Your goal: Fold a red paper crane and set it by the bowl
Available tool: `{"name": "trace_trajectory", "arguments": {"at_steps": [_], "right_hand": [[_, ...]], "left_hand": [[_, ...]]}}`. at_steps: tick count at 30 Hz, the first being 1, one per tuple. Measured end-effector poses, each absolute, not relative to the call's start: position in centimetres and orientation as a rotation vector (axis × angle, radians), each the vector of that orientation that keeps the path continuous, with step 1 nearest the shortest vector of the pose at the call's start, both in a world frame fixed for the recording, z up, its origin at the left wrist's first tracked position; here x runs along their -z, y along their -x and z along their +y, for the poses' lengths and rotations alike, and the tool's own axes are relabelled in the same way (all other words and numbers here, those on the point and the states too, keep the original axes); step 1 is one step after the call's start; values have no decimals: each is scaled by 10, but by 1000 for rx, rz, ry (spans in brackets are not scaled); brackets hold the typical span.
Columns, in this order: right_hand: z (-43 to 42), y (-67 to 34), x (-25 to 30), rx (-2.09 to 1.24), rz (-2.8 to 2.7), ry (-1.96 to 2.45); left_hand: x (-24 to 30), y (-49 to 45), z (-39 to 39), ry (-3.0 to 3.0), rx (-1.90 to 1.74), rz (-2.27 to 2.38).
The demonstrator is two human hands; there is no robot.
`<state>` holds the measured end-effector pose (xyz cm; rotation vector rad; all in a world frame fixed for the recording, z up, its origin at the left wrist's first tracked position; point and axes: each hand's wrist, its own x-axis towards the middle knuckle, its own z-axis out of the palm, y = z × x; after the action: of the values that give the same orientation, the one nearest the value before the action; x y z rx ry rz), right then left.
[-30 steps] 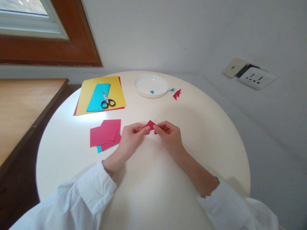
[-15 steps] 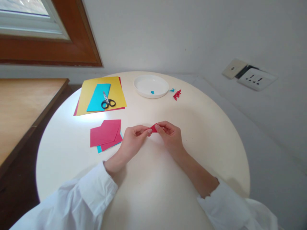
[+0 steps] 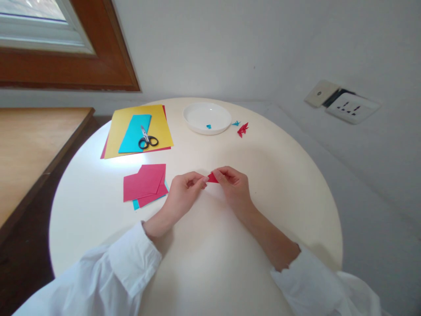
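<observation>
A small folded piece of red paper (image 3: 212, 178) is held over the middle of the round white table (image 3: 210, 259). My left hand (image 3: 186, 188) pinches its left corner between thumb and fingers. At its other end my right hand (image 3: 234, 186) grips it, the thumb lying across the upper right part and covering it. Left of my left hand lie several loose red paper pieces (image 3: 143, 184), with a bit of blue paper (image 3: 136, 205) showing under them.
Black-handled scissors (image 3: 148, 140) rest on folded blue paper (image 3: 130, 136) and yellow sheets (image 3: 115, 127) at the back left. A white dish (image 3: 197, 115) holds a tiny blue piece (image 3: 208, 126). Beside it lie small blue (image 3: 236, 123) and red folded paper figures (image 3: 243, 130).
My right thumb has shifted slightly along the red paper, and the paper's visible outline differs a little. My left hand stays about where it was.
</observation>
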<state>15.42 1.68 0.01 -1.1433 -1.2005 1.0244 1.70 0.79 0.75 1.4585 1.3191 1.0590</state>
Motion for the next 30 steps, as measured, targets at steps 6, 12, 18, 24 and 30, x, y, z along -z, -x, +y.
{"name": "trace_trajectory", "arguments": {"at_steps": [6, 12, 18, 24, 30], "right_hand": [[16, -154, 2, -1035, -1188, 1157], [18, -153, 1, -1042, -1142, 1194], [20, -158, 0, -1063, -1106, 1224], [21, -158, 2, -1128, -1107, 1211], [22, -158, 2, -1188, -1090, 1176]], "left_hand": [[-9, -16, 6, -1492, -1077, 1305], [-9, -16, 6, -1449, -1065, 1306], [-9, -16, 4, -1454, -1186, 1192], [-2, -14, 4, -1641, -1175, 1112], [-2, -13, 6, -1685, -1213, 1199]]}}
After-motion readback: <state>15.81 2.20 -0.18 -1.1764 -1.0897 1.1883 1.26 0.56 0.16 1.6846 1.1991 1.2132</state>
